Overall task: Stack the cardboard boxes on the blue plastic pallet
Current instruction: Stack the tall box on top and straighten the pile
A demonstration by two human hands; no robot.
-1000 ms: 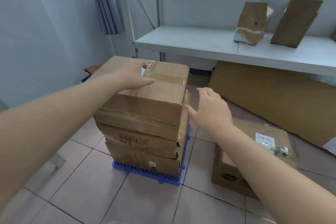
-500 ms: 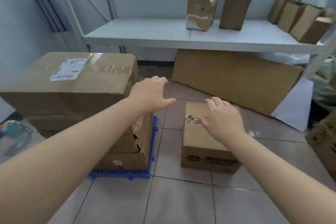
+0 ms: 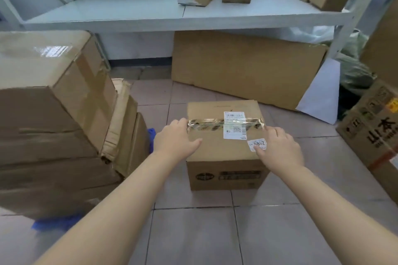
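A tall stack of brown taped cardboard boxes (image 3: 53, 114) filled the left of the frame, resting on the blue plastic pallet (image 3: 55, 222), of which only slivers showed beneath. At the centre, a smaller brown cardboard box with white shipping labels (image 3: 225, 146) sat on the tiled floor (image 3: 193, 232), just right of the stack. The left hand (image 3: 175, 141) and right hand (image 3: 277, 149) lay spread wide on its opposite top edges, holding nothing yet, probably bracketing it for a balanced lift.
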